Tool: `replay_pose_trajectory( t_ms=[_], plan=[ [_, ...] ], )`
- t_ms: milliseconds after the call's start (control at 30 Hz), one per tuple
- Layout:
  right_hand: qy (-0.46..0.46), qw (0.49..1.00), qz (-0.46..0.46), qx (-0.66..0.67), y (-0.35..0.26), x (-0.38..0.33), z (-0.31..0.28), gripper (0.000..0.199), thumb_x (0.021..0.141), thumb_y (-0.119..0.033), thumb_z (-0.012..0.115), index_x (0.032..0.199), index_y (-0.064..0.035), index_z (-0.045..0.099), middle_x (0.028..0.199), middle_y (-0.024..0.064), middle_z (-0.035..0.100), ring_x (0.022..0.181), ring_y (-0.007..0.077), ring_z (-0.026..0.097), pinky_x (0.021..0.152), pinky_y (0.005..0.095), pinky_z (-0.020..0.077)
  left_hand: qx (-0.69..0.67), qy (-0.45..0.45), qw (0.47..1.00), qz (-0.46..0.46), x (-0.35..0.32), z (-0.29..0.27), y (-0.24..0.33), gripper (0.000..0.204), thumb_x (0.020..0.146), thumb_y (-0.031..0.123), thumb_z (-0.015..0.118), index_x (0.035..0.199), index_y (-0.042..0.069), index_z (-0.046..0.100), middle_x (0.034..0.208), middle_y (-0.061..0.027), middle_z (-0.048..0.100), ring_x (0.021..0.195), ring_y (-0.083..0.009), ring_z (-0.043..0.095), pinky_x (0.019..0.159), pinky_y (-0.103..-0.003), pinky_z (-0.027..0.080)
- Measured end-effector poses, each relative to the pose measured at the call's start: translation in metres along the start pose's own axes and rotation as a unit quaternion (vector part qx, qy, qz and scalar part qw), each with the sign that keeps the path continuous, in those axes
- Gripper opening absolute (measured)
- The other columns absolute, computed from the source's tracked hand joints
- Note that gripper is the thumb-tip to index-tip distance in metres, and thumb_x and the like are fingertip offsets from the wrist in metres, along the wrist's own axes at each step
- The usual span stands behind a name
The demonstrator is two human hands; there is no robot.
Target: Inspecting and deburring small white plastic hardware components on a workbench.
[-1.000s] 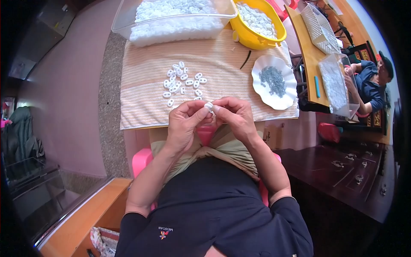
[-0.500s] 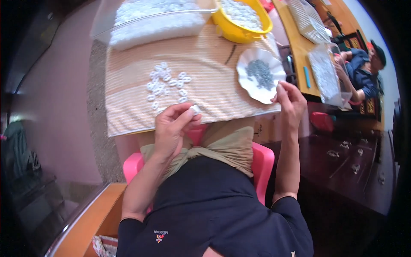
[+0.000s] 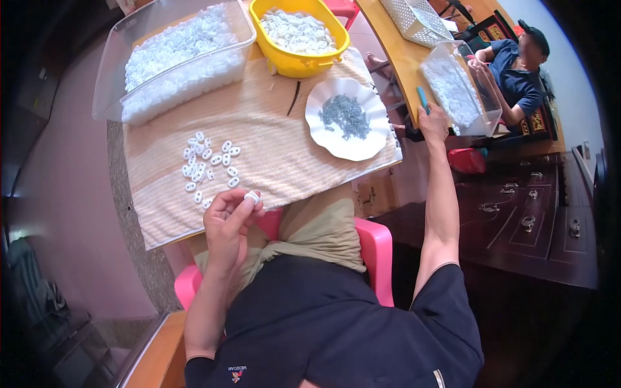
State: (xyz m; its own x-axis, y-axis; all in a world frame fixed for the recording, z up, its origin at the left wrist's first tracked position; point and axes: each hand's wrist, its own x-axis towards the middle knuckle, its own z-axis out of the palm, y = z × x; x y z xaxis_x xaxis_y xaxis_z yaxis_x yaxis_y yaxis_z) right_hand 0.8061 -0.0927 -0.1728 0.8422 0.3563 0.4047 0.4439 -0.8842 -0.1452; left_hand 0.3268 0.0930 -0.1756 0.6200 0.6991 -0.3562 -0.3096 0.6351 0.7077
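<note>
Between the thumb and fingertips of my left hand (image 3: 226, 223) is a small white plastic piece (image 3: 253, 196), held just over the cloth's near edge. My right hand (image 3: 435, 123) reaches far out to the wooden table on the right, its fingers closed round the lower end of a slim blue stick-like tool (image 3: 422, 96). Several loose white two-holed pieces (image 3: 207, 155) lie on the striped cloth (image 3: 259, 136) ahead of my left hand. A white scalloped plate (image 3: 321, 137) holds a heap of small grey pieces (image 3: 346, 116), too fine to name.
A clear bin (image 3: 107, 97) of white pieces and a yellow basin (image 3: 284, 61) stand at the back. On the wooden table (image 3: 375, 32) are a white basket (image 3: 417, 22) and a clear tray (image 3: 486, 116), where another person (image 3: 517, 77) sits. A dark cabinet (image 3: 517, 226) stands right.
My right hand has gone from beside the plate out to the blue tool and closed on it. The view has turned rightward. My left hand still holds a white piece.
</note>
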Motion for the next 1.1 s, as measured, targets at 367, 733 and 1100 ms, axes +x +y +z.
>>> replay_pose_trajectory(
  t_ms=[367, 733, 1100],
  plan=[
    [-0.153, 0.976, -0.112, -0.103, -0.006, 0.027, -0.015, 0.036, 0.073, -0.016, 0.054, 0.106, -0.0042, 0.063, 0.095, 0.0265, 0.065, 0.094, 0.0439, 0.062, 0.086, 0.0519, 0.0488, 0.006, -0.009, 1.0, 0.014, -0.003, -0.004, -0.005, 0.009, 0.089, 0.0, 0.062, 0.098, -0.002, 0.063, 0.093, -0.0127, 0.068, 0.079, -0.0165, 0.066, 0.073, -0.029, 0.056],
    [-0.149, 0.842, 0.027, 0.518, -0.095, -0.029, -0.085, 0.015, 0.089, -0.018, 0.067, 0.089, -0.0027, 0.065, 0.078, 0.0031, 0.066, 0.071, 0.0103, 0.062, 0.06, 0.0253, 0.0499, 0.004, -0.021, 1.0, 0.018, -0.002, -0.002, -0.005, 0.013, 0.09, 0.001, 0.062, 0.102, 0.0, 0.065, 0.095, -0.0113, 0.068, 0.078, -0.0143, 0.066, 0.072, -0.028, 0.057],
    [-0.466, 0.653, -0.108, 0.587, -0.22, -0.205, -0.101, 0.023, 0.09, -0.021, 0.068, 0.096, 0.0015, 0.066, 0.082, 0.0026, 0.064, 0.073, 0.0076, 0.058, 0.064, 0.0253, 0.049, 0.051, -0.038, 0.995, 0.076, -0.011, 0.011, -0.01, 0.025, 0.083, -0.003, 0.071, 0.105, -0.002, 0.061, 0.09, -0.0056, 0.066, 0.077, -0.0099, 0.063, 0.072, -0.023, 0.054]
  ],
)
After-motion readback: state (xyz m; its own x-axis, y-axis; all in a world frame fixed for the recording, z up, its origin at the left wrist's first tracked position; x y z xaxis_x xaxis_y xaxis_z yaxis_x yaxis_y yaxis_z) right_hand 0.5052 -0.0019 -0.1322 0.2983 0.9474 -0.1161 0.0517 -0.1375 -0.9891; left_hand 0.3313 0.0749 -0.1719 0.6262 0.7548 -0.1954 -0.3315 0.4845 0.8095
